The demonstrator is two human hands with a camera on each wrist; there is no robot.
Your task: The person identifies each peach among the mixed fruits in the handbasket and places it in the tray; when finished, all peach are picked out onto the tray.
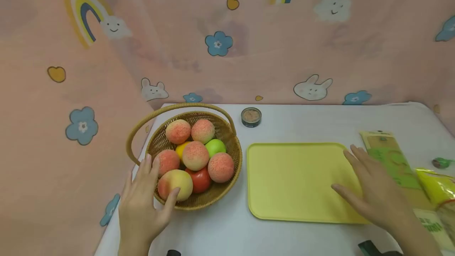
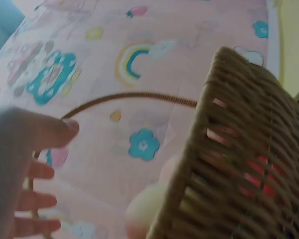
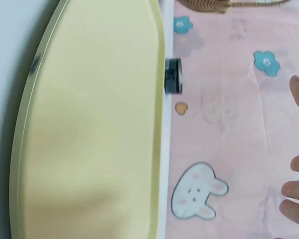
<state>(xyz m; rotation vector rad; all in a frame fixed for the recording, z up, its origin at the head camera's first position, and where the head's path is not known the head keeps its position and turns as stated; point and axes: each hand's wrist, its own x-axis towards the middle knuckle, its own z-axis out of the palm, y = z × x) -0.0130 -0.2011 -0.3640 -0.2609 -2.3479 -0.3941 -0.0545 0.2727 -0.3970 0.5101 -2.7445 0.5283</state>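
A wicker basket (image 1: 199, 205) with an arched handle holds several peaches (image 1: 196, 155), a red fruit (image 1: 200, 179), a green one (image 1: 215, 147) and a yellow one partly hidden under them. My left hand (image 1: 142, 204) hovers by the basket's near left side, fingers extended, holding nothing; in the left wrist view its thumb and fingers stand apart from the wicker rim (image 2: 189, 149). My right hand (image 1: 376, 191) is over the right edge of a yellow-green tray (image 1: 302, 181), fingers spread and nothing in them. The right wrist view shows the tray's bare surface (image 3: 94, 119).
Behind the tray's left end stands a small round tin (image 1: 251, 117). Along the right side of the white table (image 1: 220, 232) lie a green-and-brown packet (image 1: 392, 157), a shiny yellow bag (image 1: 437, 185) and a small green item (image 1: 442, 163). A patterned pink cloth (image 1: 263, 62) hangs behind.
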